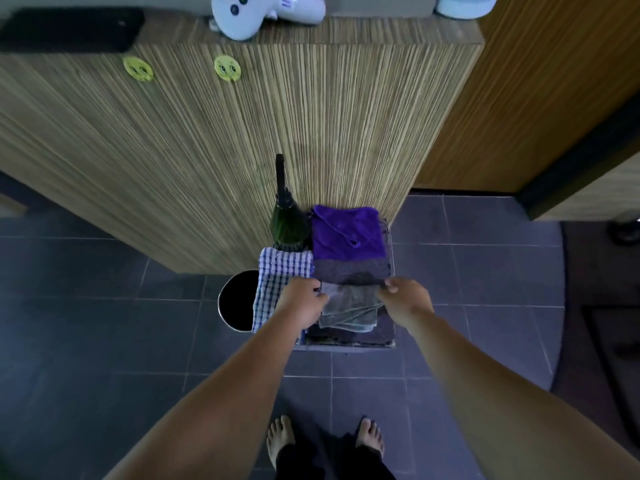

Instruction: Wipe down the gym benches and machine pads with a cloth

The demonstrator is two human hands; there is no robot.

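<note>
A folded grey cloth point(349, 308) lies on top of a low stack of dark cloths on a small stool point(346, 344) in front of me. My left hand point(301, 301) grips the grey cloth's left edge. My right hand point(405, 301) pinches its upper right corner. A purple cloth point(348, 233) lies folded at the back of the stack, and a blue-and-white checked cloth point(277, 282) hangs at the left side.
A dark green bottle point(287, 216) stands behind the checked cloth against a striped wooden counter point(242, 150). A round metal bin point(239, 301) sits left of the stool. White game controllers point(249, 13) lie on the countertop. Grey floor tiles surround my bare feet point(325, 438).
</note>
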